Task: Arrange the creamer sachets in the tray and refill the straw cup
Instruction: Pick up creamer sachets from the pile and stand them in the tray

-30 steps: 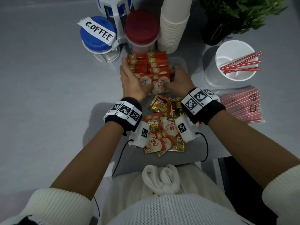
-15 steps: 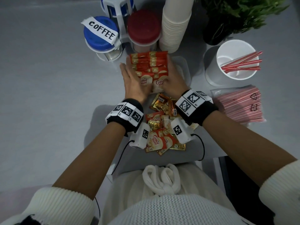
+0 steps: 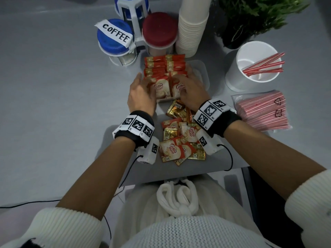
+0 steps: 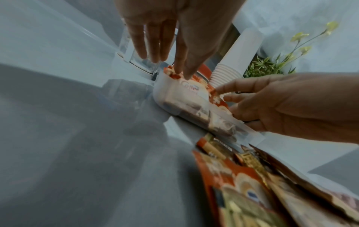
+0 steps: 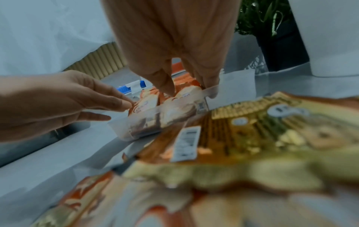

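Head view: both hands' straight fingers (image 4: 153, 46) on upright creamer sachets (image 3: 162, 87) in the tray (image 3: 203, 72), gripping nothing

Creamer sachets (image 3: 162, 89) are seen as glossy printed foil, held in a translucent plastic tray (image 3: 203, 72). The table (image 3: 53, 86) appears matt, smooth grey. Paper cups (image 3: 191, 29) are ribbed; sleeves (image 3: 68, 228) are knitted cloth.

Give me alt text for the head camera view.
Both hands, left hand and right hand, press upright creamer sachets into a clear tray. Loose sachets lie nearer the person; a white cup with few straws stands right.
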The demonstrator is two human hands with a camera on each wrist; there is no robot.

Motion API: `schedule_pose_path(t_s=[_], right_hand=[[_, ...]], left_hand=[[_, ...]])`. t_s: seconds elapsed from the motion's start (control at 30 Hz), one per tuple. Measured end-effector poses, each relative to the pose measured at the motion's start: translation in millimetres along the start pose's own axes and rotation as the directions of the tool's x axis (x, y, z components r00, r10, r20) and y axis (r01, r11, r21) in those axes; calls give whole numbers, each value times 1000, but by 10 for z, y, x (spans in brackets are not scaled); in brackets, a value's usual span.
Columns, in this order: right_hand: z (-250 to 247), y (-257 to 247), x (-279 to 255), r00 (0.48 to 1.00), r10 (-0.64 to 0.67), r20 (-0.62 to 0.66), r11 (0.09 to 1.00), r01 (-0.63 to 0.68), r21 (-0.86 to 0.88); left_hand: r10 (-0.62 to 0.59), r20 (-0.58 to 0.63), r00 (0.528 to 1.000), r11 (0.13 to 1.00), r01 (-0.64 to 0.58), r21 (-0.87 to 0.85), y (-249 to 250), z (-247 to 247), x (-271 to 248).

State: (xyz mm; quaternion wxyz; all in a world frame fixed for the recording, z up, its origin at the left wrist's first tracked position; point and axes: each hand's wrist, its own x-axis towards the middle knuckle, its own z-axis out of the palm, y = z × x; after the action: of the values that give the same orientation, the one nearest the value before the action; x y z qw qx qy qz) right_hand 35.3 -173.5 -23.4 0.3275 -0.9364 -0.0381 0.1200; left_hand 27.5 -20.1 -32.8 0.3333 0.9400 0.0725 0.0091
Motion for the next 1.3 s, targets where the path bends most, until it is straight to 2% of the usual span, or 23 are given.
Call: schedule_pose_path(t_s=[0.07,0.13,0.27,0.33,0.43,0.5,0.57,0.67,0.77,0.83,0.93,1.1,1.2,1.23,1.3], right_hand=[[29,-10,16,1000,-13,20,1000,13,-13],[61,-24,28,998,-28,57,997,32,-75],[5,-37,33,993,-13,121,996,24,-91],[-71,-53,10,995,-19,97,999,24,-45],[-230,-56,-87,998,-50,-24,998,51,36],[-324,14,-142,996,34,-86,999,-34,8],[-374,118,-187,982,122,-143,992,-115,56],[-412,228,-298,970,158,-185,987,-150,55],[-417,291,-436,982,185,-37,982,-185,-22],[-375,317,-516,972,211,108,975,-201,-93],[-287,354,-594,962,218,162,958,-180,-222],[-222,403,-655,960,251,122,962,-233,-143],[-259,417,-647,978,203,40,975,-198,-106],[-284,413,-646,985,170,-1,983,-170,-65],[-342,365,-657,990,114,-78,992,-109,60]], left_hand=[[76,19,997,996,-74,-52,33,-17,5],[136,84,987,991,-135,-18,61,-17,21],[106,177,979,986,-126,107,88,-7,40],[83,157,984,987,-103,124,88,-6,39],[103,123,987,981,-121,152,95,-14,31],[141,111,984,976,-157,149,129,-27,23],[186,119,975,971,-200,129,193,-26,4],[244,118,963,968,-249,36,313,1,-38],[284,164,945,959,-275,-71,415,60,-78],[275,271,922,960,-252,-118,453,106,-130],[261,402,878,965,-238,-105,452,179,-237],[205,494,845,979,-182,-96,396,235,-338],[188,497,847,981,-140,-133,414,218,-355],[168,483,859,982,-101,-162,426,206,-351],[88,494,865,964,50,-260,476,157,-344]])
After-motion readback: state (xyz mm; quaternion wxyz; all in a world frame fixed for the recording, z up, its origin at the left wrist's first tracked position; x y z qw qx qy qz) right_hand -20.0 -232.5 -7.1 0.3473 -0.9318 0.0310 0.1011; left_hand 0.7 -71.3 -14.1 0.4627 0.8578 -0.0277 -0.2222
